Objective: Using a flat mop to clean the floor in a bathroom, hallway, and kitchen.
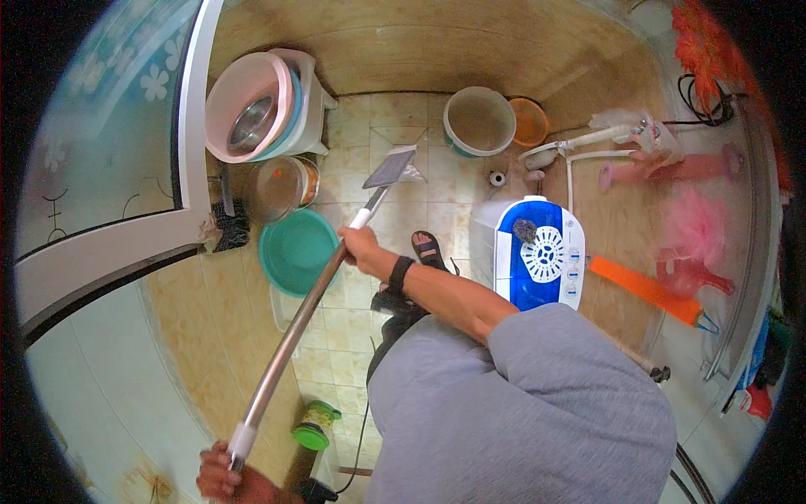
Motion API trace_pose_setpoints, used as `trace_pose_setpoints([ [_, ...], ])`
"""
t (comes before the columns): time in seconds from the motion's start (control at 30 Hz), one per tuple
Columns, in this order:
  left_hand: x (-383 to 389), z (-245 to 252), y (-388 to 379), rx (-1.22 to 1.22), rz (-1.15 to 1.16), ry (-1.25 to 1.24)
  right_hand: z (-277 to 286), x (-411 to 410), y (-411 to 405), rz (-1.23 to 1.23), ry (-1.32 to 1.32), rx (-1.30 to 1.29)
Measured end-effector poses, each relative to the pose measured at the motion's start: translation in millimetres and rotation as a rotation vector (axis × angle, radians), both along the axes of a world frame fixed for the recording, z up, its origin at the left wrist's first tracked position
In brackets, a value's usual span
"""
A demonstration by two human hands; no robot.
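A long metal pole [293, 337] with white collars runs slantwise from the lower left towards the middle of the floor. My right hand [360, 247], below a black wristband, is closed round its upper part. Lower down, my left hand [220, 471] grips the pole near a white collar, at the bottom left of the picture. At the far end is a flat grey head [390, 169] with a pale edge, a mop or a squeegee, over the tiled floor [346, 132]. Whether it touches the tiles I cannot tell. Beside my right hand lies a green plastic basin [299, 252].
A blue and white washing machine [535, 252] stands at the right, a dark scourer [524, 230] on it. Pink tubs [217, 107] lean on a white plastic stool [318, 101]. A white bucket [480, 123] stands by the wall. The glass door [195, 126] is at the left.
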State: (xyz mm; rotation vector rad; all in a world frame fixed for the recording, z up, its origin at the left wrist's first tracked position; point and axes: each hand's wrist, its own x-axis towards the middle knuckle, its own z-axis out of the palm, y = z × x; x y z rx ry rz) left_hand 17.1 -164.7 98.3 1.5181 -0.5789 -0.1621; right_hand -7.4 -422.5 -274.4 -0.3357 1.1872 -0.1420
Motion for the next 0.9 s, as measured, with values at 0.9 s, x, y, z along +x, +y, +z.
trace_pose_setpoints([
  [0.9, -24, 48, -14, -0.094, 0.005, -0.173, -14, -20, -43, 0.1, -0.092, -0.017],
])
